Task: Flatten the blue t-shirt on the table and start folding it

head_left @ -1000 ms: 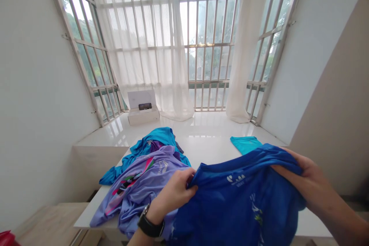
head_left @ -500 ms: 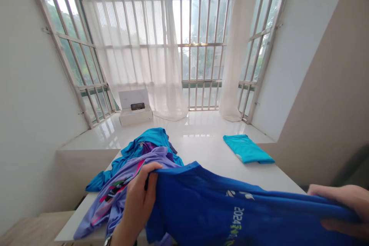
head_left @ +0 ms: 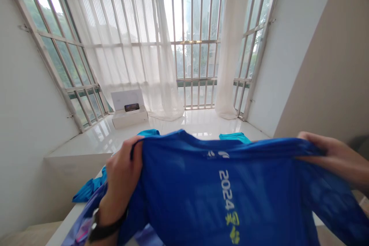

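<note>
A dark blue T-shirt [head_left: 196,188] hangs spread between my hands, with "2024" and yellow-green characters printed down it. My left hand [head_left: 125,173], with a dark-strapped watch at the wrist, is closed on the shirt's left shoulder. At the other shoulder my right hand [head_left: 331,153] pinches the fabric; it is slightly blurred. Behind the shirt, a folded turquoise garment [head_left: 235,137] shows only its far edge. Parts of a lilac garment [head_left: 86,223] and a bright blue garment [head_left: 89,190] stick out at the left, the rest hidden by the shirt and my arm.
A white box [head_left: 129,117] with a dark phone [head_left: 132,107] leaning on it stands on the window ledge at the left. Sheer white curtains [head_left: 129,46] hang before the barred window. A white table [head_left: 62,225] shows at the lower left.
Both hands have risen and the blue T-shirt is lifted and stretched out, now covering most of the clothes pile and the folded turquoise garment. The view has shifted slightly to the right.
</note>
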The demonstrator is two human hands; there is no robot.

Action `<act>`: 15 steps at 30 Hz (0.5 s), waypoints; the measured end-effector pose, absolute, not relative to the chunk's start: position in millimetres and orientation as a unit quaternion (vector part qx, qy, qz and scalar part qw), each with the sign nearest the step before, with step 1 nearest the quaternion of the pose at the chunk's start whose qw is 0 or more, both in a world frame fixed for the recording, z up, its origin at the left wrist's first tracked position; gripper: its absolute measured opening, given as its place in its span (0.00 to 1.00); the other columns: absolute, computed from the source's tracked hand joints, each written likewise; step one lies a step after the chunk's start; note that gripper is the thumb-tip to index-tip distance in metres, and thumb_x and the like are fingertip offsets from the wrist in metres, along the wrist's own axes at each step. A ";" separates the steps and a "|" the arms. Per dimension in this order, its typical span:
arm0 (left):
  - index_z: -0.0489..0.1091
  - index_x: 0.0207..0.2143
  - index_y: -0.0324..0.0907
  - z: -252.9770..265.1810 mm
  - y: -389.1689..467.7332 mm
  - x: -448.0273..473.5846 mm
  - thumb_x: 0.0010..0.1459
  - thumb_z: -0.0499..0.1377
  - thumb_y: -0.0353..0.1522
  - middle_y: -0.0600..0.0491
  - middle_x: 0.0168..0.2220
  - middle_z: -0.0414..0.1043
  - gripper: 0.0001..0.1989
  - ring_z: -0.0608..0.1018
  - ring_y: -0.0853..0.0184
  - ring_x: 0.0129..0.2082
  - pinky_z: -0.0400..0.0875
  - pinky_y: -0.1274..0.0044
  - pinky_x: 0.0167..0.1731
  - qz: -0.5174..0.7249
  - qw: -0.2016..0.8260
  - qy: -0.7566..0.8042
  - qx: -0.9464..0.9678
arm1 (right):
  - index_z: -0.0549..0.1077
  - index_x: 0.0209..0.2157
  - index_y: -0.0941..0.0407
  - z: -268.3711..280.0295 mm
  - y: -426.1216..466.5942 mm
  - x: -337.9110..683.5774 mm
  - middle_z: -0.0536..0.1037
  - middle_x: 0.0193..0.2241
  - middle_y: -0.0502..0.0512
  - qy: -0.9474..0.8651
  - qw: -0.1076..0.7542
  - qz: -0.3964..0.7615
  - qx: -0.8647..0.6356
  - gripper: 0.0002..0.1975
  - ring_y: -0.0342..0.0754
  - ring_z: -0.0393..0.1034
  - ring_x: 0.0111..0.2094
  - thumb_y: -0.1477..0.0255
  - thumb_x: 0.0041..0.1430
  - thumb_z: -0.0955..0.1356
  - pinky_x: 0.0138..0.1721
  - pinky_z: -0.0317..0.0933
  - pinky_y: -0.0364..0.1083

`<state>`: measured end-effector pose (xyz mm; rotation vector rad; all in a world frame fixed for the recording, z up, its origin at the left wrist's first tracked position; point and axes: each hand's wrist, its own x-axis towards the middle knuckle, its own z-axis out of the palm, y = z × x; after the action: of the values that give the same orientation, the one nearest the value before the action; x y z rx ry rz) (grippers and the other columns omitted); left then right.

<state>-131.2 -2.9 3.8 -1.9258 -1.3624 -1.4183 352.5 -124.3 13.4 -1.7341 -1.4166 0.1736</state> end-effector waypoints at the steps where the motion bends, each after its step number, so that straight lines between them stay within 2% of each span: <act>1: 0.72 0.45 0.44 12.9 23.1 -111.7 0.68 0.50 0.39 0.52 0.31 0.77 0.14 0.78 0.62 0.28 0.67 0.75 0.30 -0.466 0.193 -0.507 -0.699 | 0.70 0.28 0.52 23.2 -101.1 353.9 0.74 0.23 0.51 -0.599 0.391 0.099 -0.692 0.24 0.48 0.70 0.25 0.45 0.48 0.70 0.28 0.62 0.45; 3: 0.70 0.48 0.43 21.1 70.5 -71.4 0.69 0.48 0.35 0.48 0.36 0.78 0.14 0.78 0.59 0.36 0.68 0.73 0.36 -0.387 0.179 -0.535 -0.730 | 0.71 0.41 0.55 34.5 -56.2 351.7 0.78 0.35 0.59 -0.610 0.342 -0.011 -0.715 0.20 0.51 0.72 0.35 0.53 0.60 0.64 0.37 0.64 0.47; 4: 0.69 0.51 0.41 18.9 88.0 -51.7 0.68 0.48 0.32 0.44 0.43 0.77 0.14 0.77 0.57 0.42 0.68 0.71 0.41 -0.350 0.177 -0.529 -0.753 | 0.70 0.46 0.57 33.9 -36.7 348.5 0.77 0.41 0.63 -0.605 0.298 -0.089 -0.733 0.20 0.53 0.72 0.39 0.57 0.63 0.62 0.40 0.63 0.49; 5: 0.67 0.55 0.38 12.4 99.6 -32.7 0.67 0.49 0.29 0.40 0.51 0.72 0.16 0.74 0.54 0.49 0.67 0.67 0.47 -0.313 0.178 -0.529 -0.769 | 0.69 0.51 0.59 28.3 -20.2 344.1 0.74 0.49 0.68 -0.611 0.253 -0.149 -0.735 0.19 0.56 0.70 0.46 0.62 0.64 0.61 0.45 0.62 0.52; 7: 0.61 0.60 0.36 -12.4 104.1 1.6 0.66 0.50 0.29 0.37 0.62 0.60 0.21 0.66 0.51 0.59 0.63 0.63 0.54 -0.256 0.154 -0.541 -0.786 | 0.68 0.54 0.61 2.6 2.2 333.7 0.67 0.58 0.73 -0.602 0.231 -0.187 -0.741 0.20 0.63 0.63 0.56 0.68 0.62 0.64 0.53 0.58 0.58; 8: 0.59 0.62 0.36 -29.5 98.2 16.5 0.66 0.49 0.29 0.37 0.64 0.58 0.23 0.64 0.51 0.60 0.62 0.63 0.55 -0.226 0.121 -0.536 -0.805 | 0.67 0.55 0.61 -16.3 7.9 328.2 0.66 0.59 0.72 -0.604 0.223 -0.188 -0.742 0.22 0.64 0.60 0.58 0.69 0.61 0.65 0.55 0.56 0.59; 10: 0.58 0.63 0.35 -68.3 77.1 40.4 0.67 0.47 0.33 0.37 0.62 0.60 0.24 0.66 0.52 0.59 0.63 0.63 0.55 -0.138 0.014 -0.496 -0.857 | 0.71 0.54 0.60 -60.9 9.3 318.1 0.67 0.59 0.70 -0.620 0.198 -0.170 -0.740 0.22 0.64 0.60 0.60 0.68 0.59 0.67 0.57 0.57 0.59; 11: 0.63 0.61 0.36 -88.2 65.3 49.0 0.67 0.48 0.38 0.38 0.60 0.65 0.24 0.69 0.52 0.56 0.65 0.64 0.54 -0.107 -0.015 -0.476 -0.873 | 0.72 0.53 0.59 -84.0 5.7 313.8 0.67 0.60 0.68 -0.640 0.164 -0.149 -0.736 0.22 0.64 0.58 0.62 0.66 0.58 0.68 0.59 0.55 0.59; 12: 0.63 0.61 0.37 -107.2 54.7 55.1 0.66 0.49 0.43 0.38 0.60 0.65 0.27 0.69 0.50 0.57 0.66 0.62 0.53 -0.079 -0.042 -0.468 -0.879 | 0.72 0.53 0.59 -106.1 0.1 310.2 0.66 0.61 0.68 -0.653 0.135 -0.127 -0.734 0.23 0.64 0.56 0.63 0.64 0.58 0.68 0.61 0.53 0.59; 15: 0.53 0.67 0.37 -153.1 37.3 60.1 0.64 0.43 0.53 0.34 0.67 0.51 0.38 0.56 0.40 0.65 0.55 0.50 0.59 -0.010 -0.116 -0.472 -0.874 | 0.69 0.58 0.56 -156.9 -23.7 302.5 0.64 0.64 0.64 -0.662 0.100 -0.070 -0.740 0.28 0.62 0.52 0.66 0.55 0.62 0.64 0.63 0.51 0.60</act>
<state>60.1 37.3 -153.1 -2.9695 -1.6026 -0.0347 302.5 -23.7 -156.9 -2.1862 -1.9558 -0.2062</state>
